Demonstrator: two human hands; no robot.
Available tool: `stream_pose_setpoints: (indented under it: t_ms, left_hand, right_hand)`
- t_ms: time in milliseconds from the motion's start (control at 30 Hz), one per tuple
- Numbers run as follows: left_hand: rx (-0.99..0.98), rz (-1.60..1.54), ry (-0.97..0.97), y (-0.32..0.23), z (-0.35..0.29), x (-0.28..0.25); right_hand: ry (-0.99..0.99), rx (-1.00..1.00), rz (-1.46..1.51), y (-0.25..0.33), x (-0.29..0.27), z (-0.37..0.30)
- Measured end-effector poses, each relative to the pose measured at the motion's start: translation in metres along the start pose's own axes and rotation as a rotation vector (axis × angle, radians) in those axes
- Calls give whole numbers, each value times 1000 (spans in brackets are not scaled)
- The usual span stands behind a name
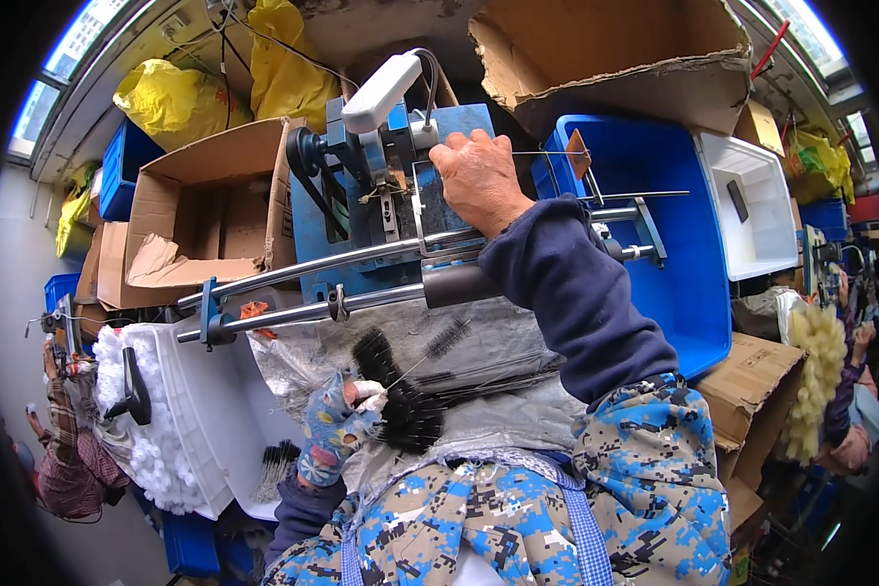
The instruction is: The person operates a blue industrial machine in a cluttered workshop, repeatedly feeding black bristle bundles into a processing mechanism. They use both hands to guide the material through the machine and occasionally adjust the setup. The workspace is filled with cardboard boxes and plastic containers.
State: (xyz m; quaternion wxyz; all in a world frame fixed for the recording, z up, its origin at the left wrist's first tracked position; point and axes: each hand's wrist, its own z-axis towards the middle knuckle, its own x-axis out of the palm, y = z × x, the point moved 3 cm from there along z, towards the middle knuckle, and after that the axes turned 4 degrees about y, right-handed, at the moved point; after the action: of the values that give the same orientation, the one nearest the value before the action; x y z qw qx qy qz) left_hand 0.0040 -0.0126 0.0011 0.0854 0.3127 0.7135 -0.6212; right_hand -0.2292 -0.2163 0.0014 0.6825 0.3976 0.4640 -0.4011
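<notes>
My left hand (334,430), in a flower-patterned glove with pale fingertips, is closed on the thin wire stem of a small dark bristle brush (448,338). The brush points up and to the right over my lap. Just beside that hand lies a pile of black bristle brushes (410,420) on a grey plastic sheet (498,337). My bare right hand (483,181) reaches forward to the blue bench machine (391,176), its fingers curled down by a silver cylinder. What those fingers grip is hidden under them. Two steel rails (361,300) cross between me and the machine.
Left stand an open cardboard box (205,205) and a white bin (190,420) with white brushes. Right are a blue bin (645,264) and a white tub (747,205). A large carton (615,59) stands behind. Other people (78,459) work at both sides.
</notes>
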Motion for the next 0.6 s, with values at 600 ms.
stream_pose_setpoints:
  t_ms: [600]
  left_hand:
    - [-153,-248,12,3,-13,-4]
  right_hand:
    - [105,68,-48,-12,-16,-24]
